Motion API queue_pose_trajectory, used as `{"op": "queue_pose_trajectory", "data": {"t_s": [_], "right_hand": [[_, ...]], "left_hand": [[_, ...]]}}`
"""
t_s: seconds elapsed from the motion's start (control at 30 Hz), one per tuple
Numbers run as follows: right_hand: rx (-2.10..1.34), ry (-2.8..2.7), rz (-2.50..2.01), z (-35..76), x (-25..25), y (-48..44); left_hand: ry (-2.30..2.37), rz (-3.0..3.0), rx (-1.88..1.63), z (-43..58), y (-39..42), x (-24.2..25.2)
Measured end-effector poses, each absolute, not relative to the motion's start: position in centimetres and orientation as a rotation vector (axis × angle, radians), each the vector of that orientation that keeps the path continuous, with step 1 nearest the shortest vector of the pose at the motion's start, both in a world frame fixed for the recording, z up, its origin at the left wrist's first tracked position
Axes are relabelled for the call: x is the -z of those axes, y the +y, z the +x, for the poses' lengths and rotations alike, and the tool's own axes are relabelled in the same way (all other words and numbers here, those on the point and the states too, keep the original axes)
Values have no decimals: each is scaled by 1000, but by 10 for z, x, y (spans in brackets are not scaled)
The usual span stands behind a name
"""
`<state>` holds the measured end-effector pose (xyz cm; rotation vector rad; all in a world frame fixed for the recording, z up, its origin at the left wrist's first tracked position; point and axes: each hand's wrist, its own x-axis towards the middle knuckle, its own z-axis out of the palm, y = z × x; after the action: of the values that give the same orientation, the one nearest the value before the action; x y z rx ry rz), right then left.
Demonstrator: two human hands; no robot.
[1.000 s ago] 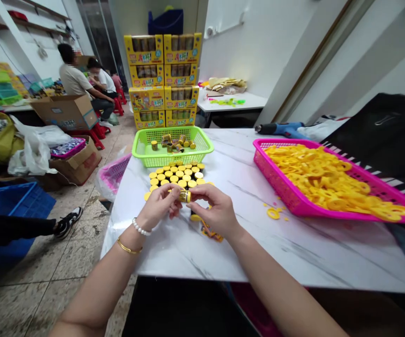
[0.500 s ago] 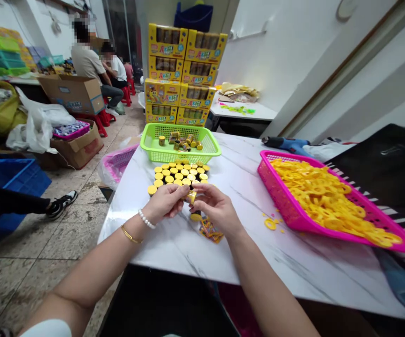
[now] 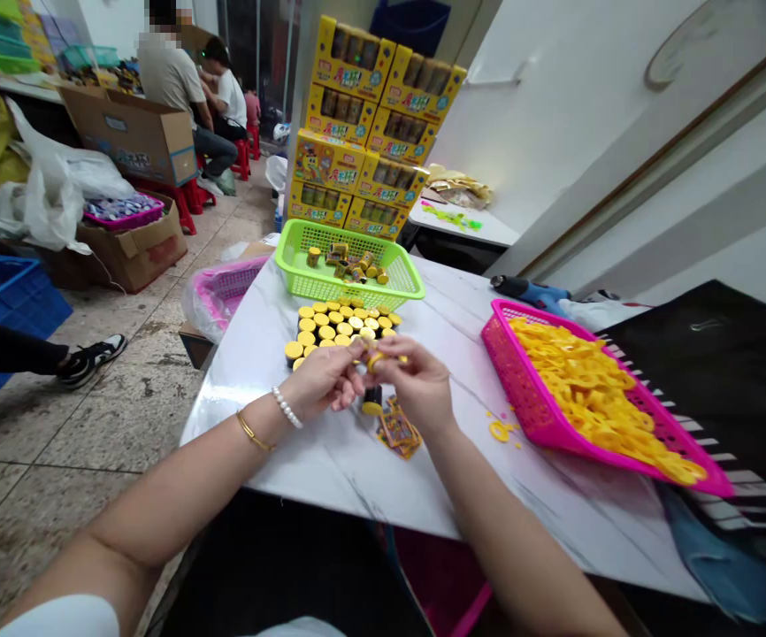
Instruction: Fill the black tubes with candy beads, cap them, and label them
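Observation:
In the head view, my left hand [image 3: 328, 379] and my right hand [image 3: 419, 380] meet over the table, fingertips close together. Between them is a small jar-like piece [image 3: 374, 360], yellow with a pale, clear-looking part; fingers cover most of it. Both hands pinch it. Just beyond stand several dark jars with yellow lids [image 3: 325, 333], grouped in close rows. Below my fingers, one dark jar with a yellow end [image 3: 371, 407] lies on its side. Beside it, under my right hand, is a small pile of printed labels or cards [image 3: 398, 431].
A green basket [image 3: 290, 281] with several small jars stands behind the rows. To the right, a pink basket [image 3: 512, 376] holds yellow ring-shaped pieces, with loose bits [image 3: 502, 431] beside it. A heat-gun-like tool [image 3: 529, 292] lies behind. Stacked yellow boxes [image 3: 363, 133] rise at the back.
The view has shifted and tilted slightly. My fingers have turned the small piece between them, and my right hand has closed into a tighter pinch. The jars on the table stay put.

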<state>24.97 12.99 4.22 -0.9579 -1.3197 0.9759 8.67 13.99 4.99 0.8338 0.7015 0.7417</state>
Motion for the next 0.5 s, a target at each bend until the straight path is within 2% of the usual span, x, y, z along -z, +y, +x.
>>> {"op": "queue_pose_trajectory", "data": {"t_s": [0.2, 0.5], "right_hand": [[-590, -1550, -1139, 274, -88, 193], [-10, -1987, -1555, 279, -10, 89]], "left_hand": [[722, 889, -849, 83, 140, -54], [794, 1160, -869, 85, 133, -54]]}}
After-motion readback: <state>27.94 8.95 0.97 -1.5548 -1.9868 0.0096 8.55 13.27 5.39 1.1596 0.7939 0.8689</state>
